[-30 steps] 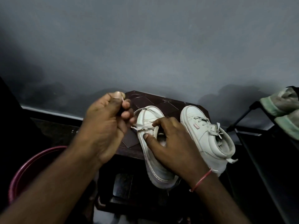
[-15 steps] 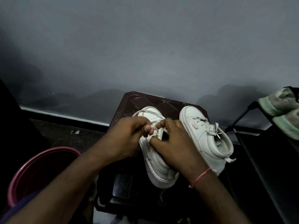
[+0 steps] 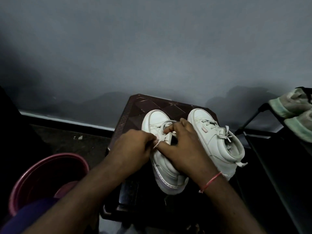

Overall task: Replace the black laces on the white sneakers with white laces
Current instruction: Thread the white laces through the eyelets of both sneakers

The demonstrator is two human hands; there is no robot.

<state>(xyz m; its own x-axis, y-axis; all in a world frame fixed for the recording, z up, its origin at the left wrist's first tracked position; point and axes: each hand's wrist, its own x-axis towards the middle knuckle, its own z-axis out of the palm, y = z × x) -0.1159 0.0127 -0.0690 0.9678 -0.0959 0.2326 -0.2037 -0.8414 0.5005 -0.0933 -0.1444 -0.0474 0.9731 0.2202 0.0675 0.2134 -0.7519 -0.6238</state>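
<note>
Left hand (image 3: 131,149) fingers pinch the white lace (image 3: 166,123) at the half-laced sneaker (image 3: 163,168); right hand (image 3: 185,149) fingers clamp that sneaker. Laced sneaker (image 3: 217,142) sits just beside it, on the stool (image 3: 135,105).

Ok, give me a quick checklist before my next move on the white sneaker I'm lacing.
1. Left hand pinches the flat white lace: ok.
2. Right hand holds the white high-top sneaker steady: ok.
3. That sneaker fully supported on the dark brown plastic stool: cannot tell, the near edge is in shadow.
4. No black lace left in it: cannot tell, the hands cover the eyelets.
5. Lace tip free for threading: cannot tell, hidden by fingers.
6. Second white sneaker, beside it on the stool, laced in white: ok.
</note>
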